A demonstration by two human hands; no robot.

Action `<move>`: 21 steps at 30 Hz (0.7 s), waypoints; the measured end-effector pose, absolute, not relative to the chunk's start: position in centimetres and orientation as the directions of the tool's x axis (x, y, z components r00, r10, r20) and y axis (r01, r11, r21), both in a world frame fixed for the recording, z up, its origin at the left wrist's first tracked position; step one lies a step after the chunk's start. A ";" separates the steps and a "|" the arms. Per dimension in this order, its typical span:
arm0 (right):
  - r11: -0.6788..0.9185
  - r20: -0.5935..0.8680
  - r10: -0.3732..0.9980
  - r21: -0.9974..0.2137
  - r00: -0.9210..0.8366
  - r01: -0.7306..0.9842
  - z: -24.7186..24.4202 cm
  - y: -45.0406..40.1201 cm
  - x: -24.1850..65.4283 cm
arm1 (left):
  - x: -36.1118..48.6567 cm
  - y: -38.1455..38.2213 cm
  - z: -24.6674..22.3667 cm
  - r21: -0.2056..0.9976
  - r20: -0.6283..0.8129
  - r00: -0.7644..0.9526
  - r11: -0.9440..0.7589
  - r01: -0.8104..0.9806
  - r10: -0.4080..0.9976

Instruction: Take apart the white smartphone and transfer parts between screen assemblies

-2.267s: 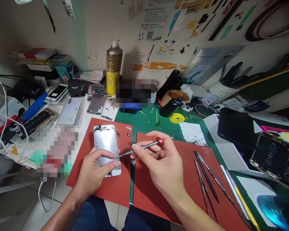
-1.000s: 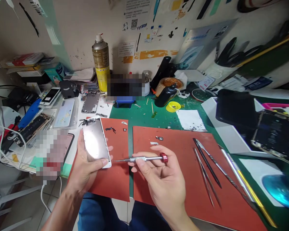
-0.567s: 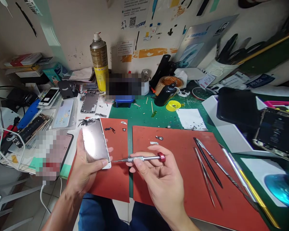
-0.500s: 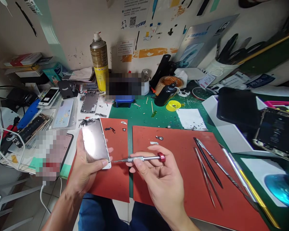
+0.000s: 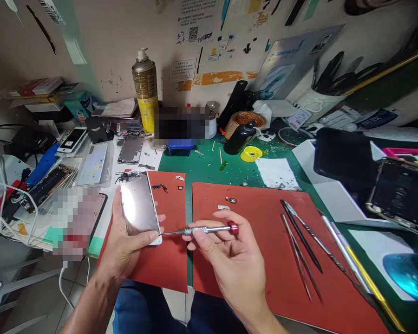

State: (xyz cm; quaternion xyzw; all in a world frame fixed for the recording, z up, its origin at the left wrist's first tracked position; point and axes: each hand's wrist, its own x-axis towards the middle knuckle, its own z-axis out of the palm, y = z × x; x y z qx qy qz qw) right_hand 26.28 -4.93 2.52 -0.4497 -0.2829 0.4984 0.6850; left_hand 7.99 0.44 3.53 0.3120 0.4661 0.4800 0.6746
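Note:
My left hand [image 5: 125,241] is closed around a white-edged phone screen assembly [image 5: 139,204], its silver metal back plate facing up and black flex cables at the top end. The thumb presses on its lower edge and fingertips show past its right side. My right hand [image 5: 230,260] grips a silver precision screwdriver [image 5: 209,229] with a red cap, held nearly level. The screwdriver's thin tip points left at the assembly's lower right edge; whether it touches a screw is too small to tell. Small black flex parts [image 5: 160,187] lie on the red mat [image 5: 170,273] beyond.
Tweezers [image 5: 299,260], a black pen-like tool [image 5: 301,236] and metal picks lie on the right red mat [image 5: 264,199]. A white box [image 5: 334,195] with an opened phone [image 5: 404,195] stands at right. Phones and cables crowd the left; a spray can [image 5: 145,93] stands behind.
The view has shifted very slightly. Both hands, the screen assembly and the screwdriver keep nearly the same pose.

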 end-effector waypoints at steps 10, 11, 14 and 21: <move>0.036 -0.082 0.906 -0.963 0.414 -0.269 1.7 -5.1 26.5 | 7.8 0.4 3.3 0.876 -0.296 0.154 0.333 -0.349 0.943; 0.045 -0.069 0.902 -0.966 0.425 -0.253 1.6 -5.1 26.6 | 7.8 0.4 3.3 0.876 -0.296 0.160 0.335 -0.347 0.942; 0.054 -0.047 0.894 -0.976 0.446 -0.212 1.5 -5.2 26.6 | 7.8 0.3 3.3 0.879 -0.294 0.170 0.336 -0.337 0.941; 0.050 -0.052 0.903 -0.973 0.426 -0.225 1.1 -5.1 26.7 | 7.9 0.3 3.2 0.881 -0.284 0.171 0.327 -0.340 0.943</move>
